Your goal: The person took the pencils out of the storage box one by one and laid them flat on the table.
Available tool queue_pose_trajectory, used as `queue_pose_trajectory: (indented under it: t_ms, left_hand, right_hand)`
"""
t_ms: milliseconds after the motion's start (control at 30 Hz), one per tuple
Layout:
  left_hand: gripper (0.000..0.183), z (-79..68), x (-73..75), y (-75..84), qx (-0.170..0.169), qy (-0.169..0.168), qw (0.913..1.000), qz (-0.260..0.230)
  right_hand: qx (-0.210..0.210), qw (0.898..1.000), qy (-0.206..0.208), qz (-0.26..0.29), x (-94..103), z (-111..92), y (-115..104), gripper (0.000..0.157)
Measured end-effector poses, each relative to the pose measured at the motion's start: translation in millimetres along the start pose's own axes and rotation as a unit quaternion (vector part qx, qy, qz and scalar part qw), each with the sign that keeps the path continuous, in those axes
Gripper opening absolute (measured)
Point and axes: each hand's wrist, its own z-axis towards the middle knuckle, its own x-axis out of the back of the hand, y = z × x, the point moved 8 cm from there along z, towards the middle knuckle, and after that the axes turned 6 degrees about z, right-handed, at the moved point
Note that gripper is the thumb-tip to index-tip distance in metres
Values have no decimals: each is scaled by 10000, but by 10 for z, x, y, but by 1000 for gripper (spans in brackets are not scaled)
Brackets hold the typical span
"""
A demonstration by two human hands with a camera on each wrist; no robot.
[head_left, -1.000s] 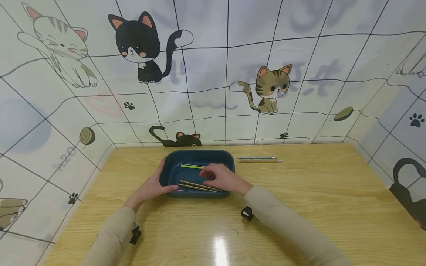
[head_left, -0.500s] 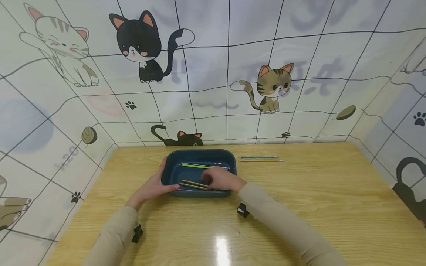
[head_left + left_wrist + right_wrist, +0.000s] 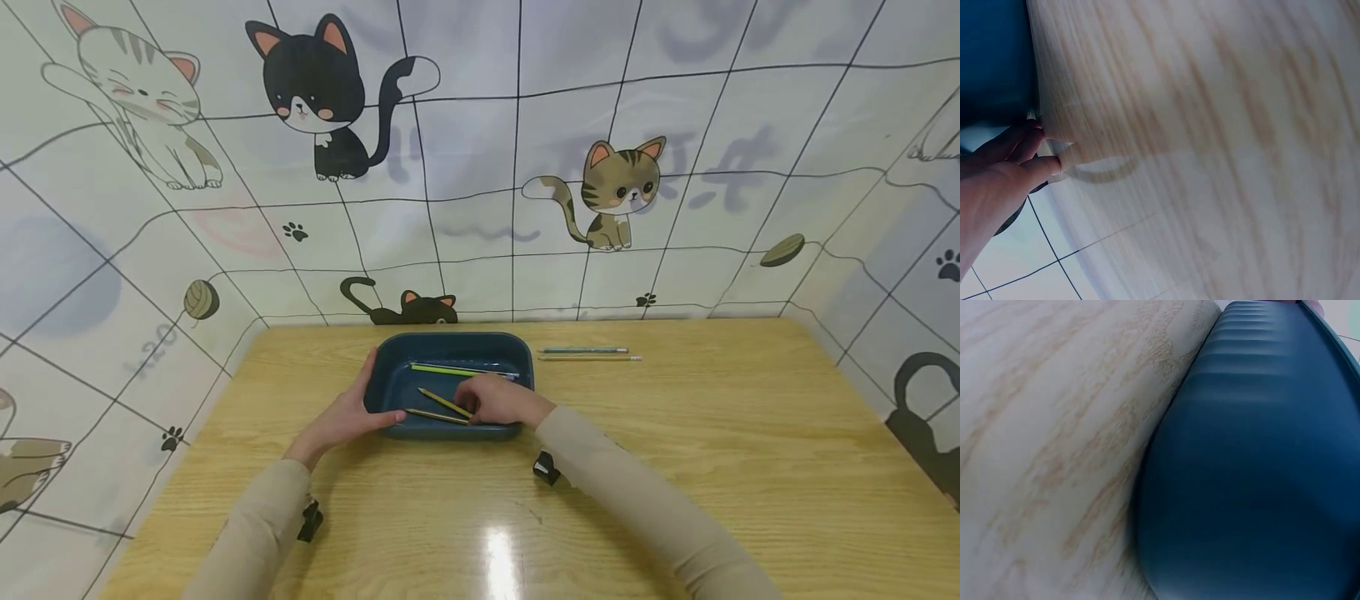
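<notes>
A dark blue rectangular tray [image 3: 450, 432] stands on the table near the wall. My left hand [image 3: 347, 422] grips its left side, thumb over the near rim and fingers along the outer wall. Inside the tray, the fingers of my right hand [image 3: 501, 400] pinch the right end of a yellow pencil [image 3: 442, 402], which lies slanted. A darker pencil [image 3: 435, 415] runs under the same fingers, near the front wall. Farther back lies a bright green pencil [image 3: 442, 370]. The right wrist view shows mostly the tray's outer wall [image 3: 1241, 475]; the right hand is out of sight there.
Two pencils [image 3: 588, 358] lie side by side on the wooden table [image 3: 675, 417], right of the tray. Behind the table rises a wall covering [image 3: 472, 242] printed with cats and a grid.
My right hand has closed in on the pencils by the front wall. The yellow pencil has swung away from its neighbour, its tip pointing farther back. My left hand stays on the tray.
</notes>
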Motion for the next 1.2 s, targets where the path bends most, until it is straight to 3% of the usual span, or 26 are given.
queue_pose_trajectory:
  t_ms: [267, 600, 1200]
  left_hand:
    - [119, 6, -2, -10, -28, 4, 10000, -48]
    - [118, -4, 1, 1, 35, -9, 9999, -110]
    - [116, -23, 4, 22, -104, 129, 9998, -99]
  right_hand:
    - [142, 9978, 59, 640, 42, -14, 12, 28]
    - [295, 9875, 302, 1516, 127, -39, -9, 23]
    - [707, 9840, 476, 1563, 276, -140, -108, 24]
